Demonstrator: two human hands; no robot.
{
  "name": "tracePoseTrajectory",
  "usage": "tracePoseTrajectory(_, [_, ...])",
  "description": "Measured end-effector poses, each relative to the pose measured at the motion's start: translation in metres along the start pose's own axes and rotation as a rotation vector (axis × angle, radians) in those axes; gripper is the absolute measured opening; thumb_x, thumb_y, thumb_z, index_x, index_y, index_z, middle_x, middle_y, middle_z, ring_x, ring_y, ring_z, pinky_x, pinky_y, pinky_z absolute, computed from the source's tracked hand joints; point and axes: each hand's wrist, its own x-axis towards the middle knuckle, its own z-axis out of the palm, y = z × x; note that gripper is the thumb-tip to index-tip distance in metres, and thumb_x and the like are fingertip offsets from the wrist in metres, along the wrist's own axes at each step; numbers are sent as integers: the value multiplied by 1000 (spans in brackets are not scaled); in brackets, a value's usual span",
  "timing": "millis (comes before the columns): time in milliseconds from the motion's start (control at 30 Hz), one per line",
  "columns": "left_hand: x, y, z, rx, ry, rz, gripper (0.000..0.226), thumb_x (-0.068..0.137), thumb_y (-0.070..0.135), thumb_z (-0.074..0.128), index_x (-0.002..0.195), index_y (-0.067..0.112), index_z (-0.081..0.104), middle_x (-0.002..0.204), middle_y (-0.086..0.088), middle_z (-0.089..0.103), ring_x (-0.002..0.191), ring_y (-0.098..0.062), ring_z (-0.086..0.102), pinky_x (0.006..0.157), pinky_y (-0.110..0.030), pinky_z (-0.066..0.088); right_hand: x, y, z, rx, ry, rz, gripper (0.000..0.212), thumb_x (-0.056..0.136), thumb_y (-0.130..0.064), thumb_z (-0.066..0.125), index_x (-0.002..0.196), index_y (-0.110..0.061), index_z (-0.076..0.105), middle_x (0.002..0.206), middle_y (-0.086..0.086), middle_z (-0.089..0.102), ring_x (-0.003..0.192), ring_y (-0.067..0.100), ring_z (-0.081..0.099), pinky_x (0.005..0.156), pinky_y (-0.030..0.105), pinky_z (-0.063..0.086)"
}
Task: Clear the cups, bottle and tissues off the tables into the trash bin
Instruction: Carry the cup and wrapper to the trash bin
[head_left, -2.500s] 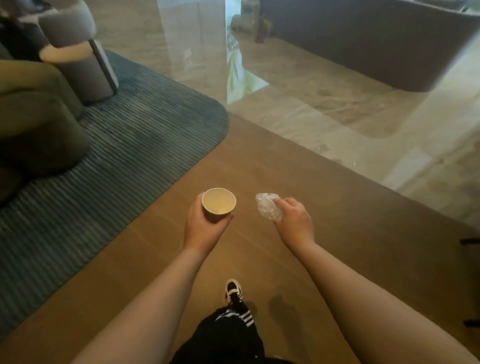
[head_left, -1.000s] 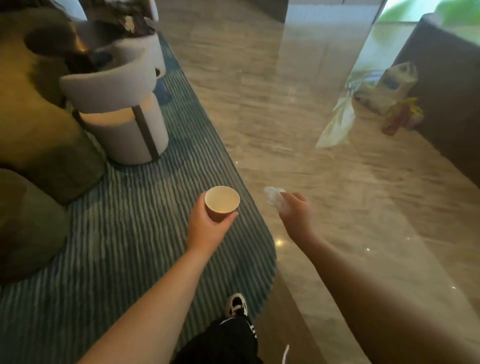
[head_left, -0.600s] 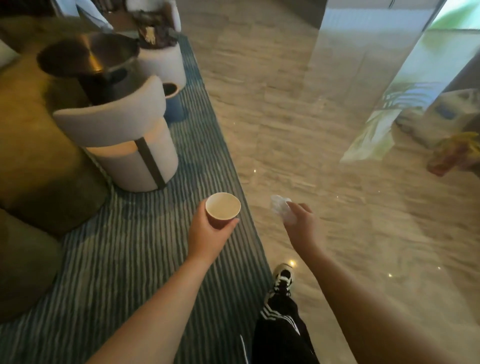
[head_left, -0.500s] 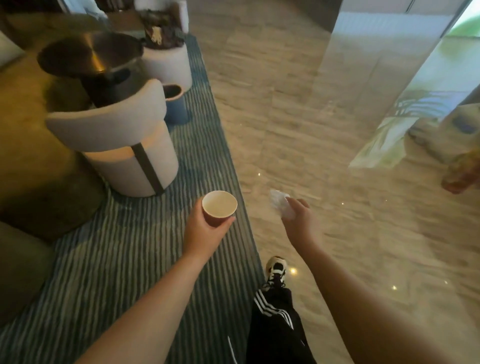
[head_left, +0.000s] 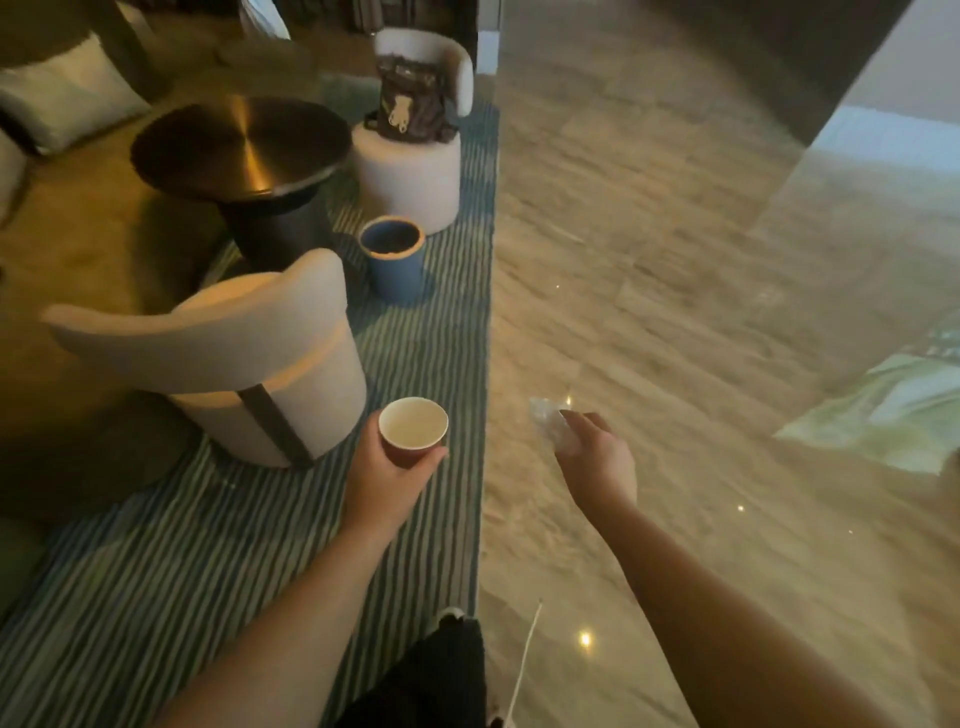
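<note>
My left hand (head_left: 387, 480) grips a small paper cup (head_left: 413, 430), red outside and pale inside, held upright over the striped rug. My right hand (head_left: 597, 460) pinches a crumpled white tissue (head_left: 549, 422) above the shiny stone floor. A blue trash bin (head_left: 393, 257) stands on the rug ahead, between two pale chairs and beside a round dark table (head_left: 241, 148). Both hands are well short of the bin. The table top looks bare.
A pale curved chair (head_left: 234, 353) stands just left of my left hand. A second pale chair (head_left: 415, 156) with a brown bag (head_left: 410, 98) on it sits beyond the bin. The striped rug (head_left: 208, 545) ends along a straight edge; polished floor (head_left: 675, 260) lies to the right.
I have walked forward along the rug edge. The blue bin, round table and far chair have come nearer and into fuller view. Both hands keep their hold on cup and tissue.
</note>
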Motion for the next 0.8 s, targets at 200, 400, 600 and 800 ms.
tracePoseTrajectory(200, [144, 1, 65, 32, 44, 7, 66, 64, 43, 84, 118, 34, 47, 114, 10, 58, 103, -9, 55, 79, -17, 41, 160, 2, 20, -22, -48, -69, 37, 86, -11, 59, 122, -17, 62, 116, 4, 62, 96, 27, 61, 71, 26, 42])
tracePoseTrajectory(400, [354, 8, 109, -7, 142, -38, 73, 64, 46, 83, 124, 30, 44, 117, 9, 55, 108, -13, 53, 86, -29, 44, 374, -29, 55, -45, -101, -154, 34, 87, -12, 58, 120, -19, 63, 115, 5, 62, 97, 27, 60, 73, 27, 44])
tracePoseTrajectory(600, [531, 42, 133, -65, 191, -81, 73, 60, 45, 86, 115, 47, 38, 103, 29, 51, 102, -7, 50, 82, -26, 42, 571, -95, 82, -43, -164, -222, 33, 88, -19, 58, 121, -21, 62, 115, 1, 61, 98, 22, 59, 78, 24, 41])
tracePoseTrajectory(800, [648, 44, 139, -88, 263, -172, 76, 59, 42, 87, 111, 52, 32, 101, 29, 48, 98, -7, 50, 76, -22, 39, 716, -135, 125, -45, -243, -264, 30, 90, -21, 58, 120, -23, 62, 115, 0, 61, 100, 21, 59, 80, 26, 44])
